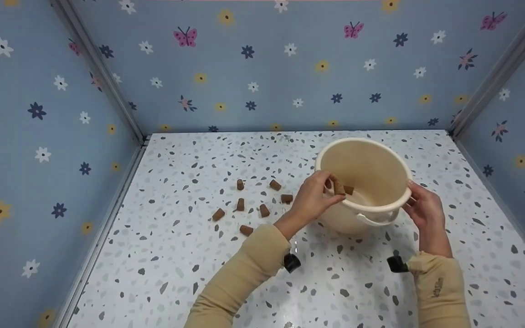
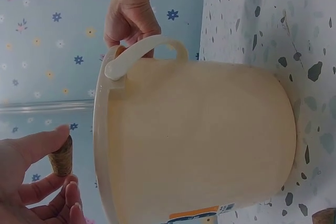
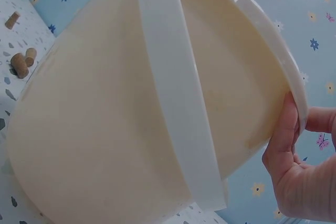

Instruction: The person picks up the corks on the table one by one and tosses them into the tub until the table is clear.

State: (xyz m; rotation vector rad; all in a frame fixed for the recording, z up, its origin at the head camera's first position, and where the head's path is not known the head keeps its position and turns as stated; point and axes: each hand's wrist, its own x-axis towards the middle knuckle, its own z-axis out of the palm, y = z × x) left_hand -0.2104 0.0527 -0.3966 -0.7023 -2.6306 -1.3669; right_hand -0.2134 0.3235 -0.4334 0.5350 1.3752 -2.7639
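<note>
A cream plastic bucket [image 1: 342, 218] with a white carry handle [image 1: 376, 222] stands tilted on the speckled table, its mouth partly toward the head camera. My left hand [image 1: 310, 196] pinches a brown cork [image 1: 339, 187] between thumb and fingers, right at the bucket's left rim. In the left wrist view this cork [image 2: 62, 157] appears tapered and level with the bucket's mouth. Another cork [image 1: 349, 189] shows inside the bucket. My right hand [image 1: 426, 207] grips the rim on the right side, and the right wrist view shows fingers [image 3: 286, 124] and thumb on either side of the rim.
Several loose corks [image 1: 264, 210] lie scattered on the table [image 1: 176, 273] left of the bucket. Blue walls [image 1: 271, 77] with flowers and butterflies close off the back and both sides. The bucket has an orange and blue label [image 2: 194, 214].
</note>
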